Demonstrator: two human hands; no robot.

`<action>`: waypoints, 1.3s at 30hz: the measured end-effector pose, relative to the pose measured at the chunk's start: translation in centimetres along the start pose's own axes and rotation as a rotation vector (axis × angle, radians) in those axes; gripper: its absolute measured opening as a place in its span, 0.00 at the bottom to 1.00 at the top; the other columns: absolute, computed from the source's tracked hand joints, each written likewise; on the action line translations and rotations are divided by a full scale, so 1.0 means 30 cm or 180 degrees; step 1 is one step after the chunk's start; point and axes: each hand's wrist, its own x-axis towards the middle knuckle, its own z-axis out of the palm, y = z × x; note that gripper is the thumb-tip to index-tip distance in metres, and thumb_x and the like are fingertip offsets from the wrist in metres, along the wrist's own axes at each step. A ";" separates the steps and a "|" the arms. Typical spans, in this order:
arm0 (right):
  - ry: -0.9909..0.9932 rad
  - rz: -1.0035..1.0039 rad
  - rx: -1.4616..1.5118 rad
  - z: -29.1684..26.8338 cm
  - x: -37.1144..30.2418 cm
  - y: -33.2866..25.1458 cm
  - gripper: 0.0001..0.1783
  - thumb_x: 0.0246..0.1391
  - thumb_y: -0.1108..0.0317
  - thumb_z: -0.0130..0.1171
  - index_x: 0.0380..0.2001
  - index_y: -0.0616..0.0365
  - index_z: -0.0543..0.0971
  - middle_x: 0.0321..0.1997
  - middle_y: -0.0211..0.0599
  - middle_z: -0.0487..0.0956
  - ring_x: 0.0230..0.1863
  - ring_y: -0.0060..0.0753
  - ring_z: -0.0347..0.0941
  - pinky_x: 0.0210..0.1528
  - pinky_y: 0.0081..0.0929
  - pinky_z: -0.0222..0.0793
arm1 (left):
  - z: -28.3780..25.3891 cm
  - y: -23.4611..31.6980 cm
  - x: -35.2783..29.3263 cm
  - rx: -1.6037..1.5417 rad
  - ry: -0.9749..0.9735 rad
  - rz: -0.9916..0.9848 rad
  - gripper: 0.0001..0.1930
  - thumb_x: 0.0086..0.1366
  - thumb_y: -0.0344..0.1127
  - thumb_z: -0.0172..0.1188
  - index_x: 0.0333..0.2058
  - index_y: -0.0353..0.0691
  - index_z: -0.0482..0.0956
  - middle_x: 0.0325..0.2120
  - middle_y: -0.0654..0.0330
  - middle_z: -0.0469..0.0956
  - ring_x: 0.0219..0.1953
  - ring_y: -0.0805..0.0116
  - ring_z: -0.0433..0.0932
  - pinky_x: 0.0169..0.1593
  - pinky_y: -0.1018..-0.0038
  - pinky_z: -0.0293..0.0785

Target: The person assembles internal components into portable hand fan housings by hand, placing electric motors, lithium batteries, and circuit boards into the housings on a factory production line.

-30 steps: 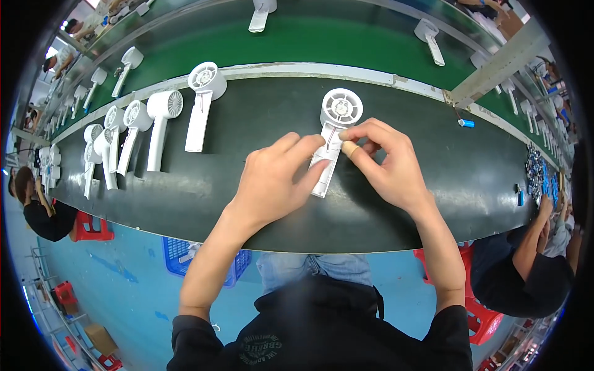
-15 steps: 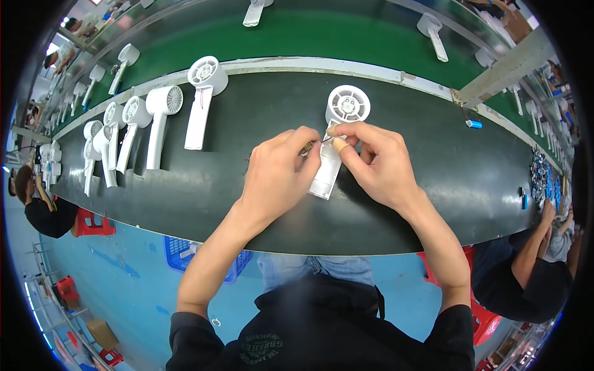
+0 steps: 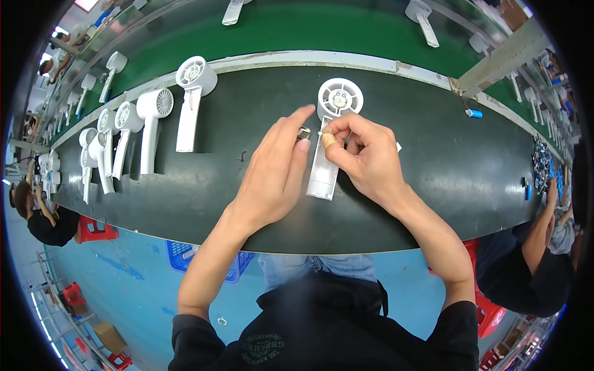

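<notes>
A white handheld fan lies in front of me, its round head away from me and its open handle shell toward me. My right hand is closed in a pinch over the upper handle, with tan tape around one digit. What its fingertips grip is too small to tell. My left hand is just left of the handle, fingers long and thumb below. Between its thumb and index finger sits a small shiny, dark-edged part, partly hidden by the hand.
More white fans stand in a row at the left, with another fan nearer. A small dark scrap lies left of my hands. A blue cylindrical cell is at the right, near a post. Co-workers sit at both ends.
My hands have drawn apart; the left has straightened its fingers and shifted left. The thin wire seen between them no longer shows. The view has shifted slightly.
</notes>
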 end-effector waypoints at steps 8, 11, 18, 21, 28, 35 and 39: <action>0.0093 0.0282 0.0300 0.013 -0.017 -0.006 0.05 0.54 0.78 0.60 0.35 0.64 0.78 0.24 0.21 0.75 0.19 0.06 0.61 0.22 0.12 0.55 | 0.005 -0.025 -0.017 -0.0433 0.0077 -0.0506 0.16 0.68 0.23 0.58 0.54 0.33 0.79 0.45 0.53 0.84 0.41 0.70 0.81 0.47 0.76 0.76; 0.0076 0.0371 0.0407 0.020 -0.016 -0.005 0.05 0.57 0.76 0.60 0.37 0.65 0.78 0.24 0.20 0.76 0.21 0.05 0.62 0.23 0.12 0.56 | 0.026 -0.046 -0.013 -0.0334 0.0371 0.0124 0.16 0.62 0.24 0.64 0.50 0.35 0.82 0.38 0.51 0.84 0.37 0.59 0.83 0.40 0.71 0.78; 0.0038 0.0382 0.0497 0.023 -0.022 0.010 0.05 0.62 0.74 0.59 0.39 0.65 0.77 0.26 0.20 0.76 0.24 0.05 0.65 0.25 0.11 0.58 | 0.026 -0.052 -0.005 -0.0191 0.0397 0.0349 0.17 0.60 0.23 0.65 0.50 0.35 0.83 0.42 0.51 0.84 0.39 0.59 0.82 0.42 0.71 0.79; -0.0002 0.0594 0.1004 0.029 -0.022 0.012 0.05 0.63 0.73 0.58 0.40 0.64 0.77 0.27 0.21 0.76 0.26 0.06 0.66 0.26 0.10 0.59 | 0.017 -0.057 -0.001 -0.0019 0.0304 0.0434 0.17 0.59 0.23 0.66 0.49 0.35 0.83 0.43 0.52 0.84 0.39 0.59 0.82 0.42 0.72 0.79; -0.0077 0.0944 0.1503 0.023 -0.011 0.004 0.05 0.63 0.74 0.57 0.39 0.65 0.77 0.25 0.19 0.74 0.24 0.06 0.63 0.25 0.12 0.58 | 0.028 -0.073 -0.003 -0.0506 0.0312 0.0219 0.18 0.59 0.22 0.65 0.49 0.35 0.83 0.43 0.52 0.84 0.39 0.61 0.82 0.43 0.73 0.78; 0.0281 -0.0712 -0.0396 0.004 0.004 0.025 0.08 0.48 0.81 0.64 0.32 0.62 0.78 0.30 0.27 0.75 0.22 0.10 0.64 0.21 0.13 0.57 | 0.028 -0.070 -0.006 -0.0491 0.0241 0.0276 0.17 0.59 0.22 0.65 0.49 0.35 0.83 0.39 0.52 0.85 0.36 0.61 0.81 0.41 0.72 0.78; 0.0350 -0.0894 -0.0453 0.012 0.004 0.025 0.10 0.45 0.83 0.64 0.32 0.62 0.77 0.31 0.28 0.75 0.22 0.11 0.64 0.20 0.14 0.58 | 0.023 -0.063 -0.009 -0.0526 0.0207 0.0178 0.17 0.60 0.22 0.64 0.49 0.34 0.83 0.38 0.51 0.85 0.35 0.62 0.81 0.40 0.72 0.77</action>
